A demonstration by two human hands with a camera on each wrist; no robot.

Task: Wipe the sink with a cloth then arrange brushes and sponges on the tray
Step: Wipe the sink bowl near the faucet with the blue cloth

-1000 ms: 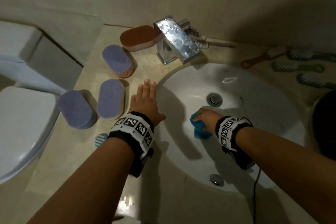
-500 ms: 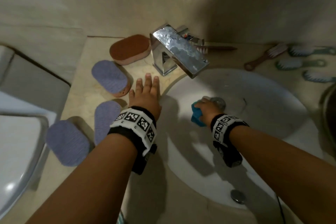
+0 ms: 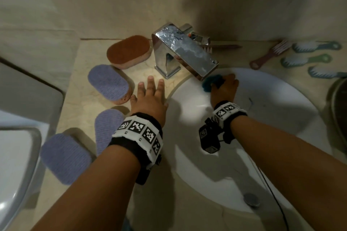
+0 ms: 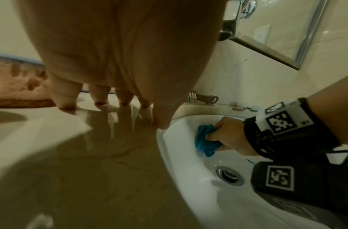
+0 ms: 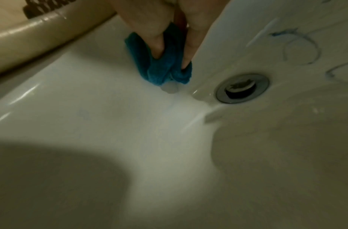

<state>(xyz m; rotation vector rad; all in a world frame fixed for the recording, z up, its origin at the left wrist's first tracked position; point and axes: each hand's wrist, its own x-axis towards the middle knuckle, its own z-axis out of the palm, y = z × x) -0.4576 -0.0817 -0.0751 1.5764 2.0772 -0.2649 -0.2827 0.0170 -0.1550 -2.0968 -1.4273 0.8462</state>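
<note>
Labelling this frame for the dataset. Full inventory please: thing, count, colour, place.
oval scrub sponges: 3, purple, counter left of sink
oval sponge: 1, rust-brown, beside tap
chrome tap: 1, behind basin
basin sink: 1, white, blue scribbles inside
drain: 1, metal
brushes: 3 teal-handled, counter right
brushes: 2 brown-handled, back edge
toilet: 1, white, far left
cloth: 1, blue, on basin wall
left hand: flat on counter
right hand: grips cloth
</note>
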